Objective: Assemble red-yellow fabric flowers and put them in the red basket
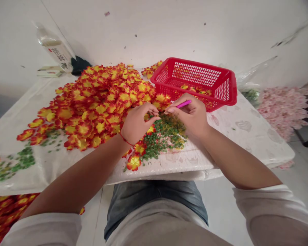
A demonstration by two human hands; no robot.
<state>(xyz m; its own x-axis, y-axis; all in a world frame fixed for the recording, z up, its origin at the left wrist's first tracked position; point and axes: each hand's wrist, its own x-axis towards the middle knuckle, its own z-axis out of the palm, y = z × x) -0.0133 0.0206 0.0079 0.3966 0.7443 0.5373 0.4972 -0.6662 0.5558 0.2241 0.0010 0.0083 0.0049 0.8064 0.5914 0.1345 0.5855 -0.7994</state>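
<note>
Right hand [192,116] fingers clamp one pink stick [184,103]; left hand [137,123] fingers pinched together.

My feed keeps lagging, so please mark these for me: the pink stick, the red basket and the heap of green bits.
pink stick [184,103], head view, free end of its shaft.
red basket [195,63], head view, far rim.
heap of green bits [166,135], head view, middle of the heap.

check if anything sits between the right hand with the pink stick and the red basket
Nothing visible does. The right hand holding the pink stick is just in front of the near wall of the red basket, with no object in the gap. The orange flower pile lies to its left.
</note>
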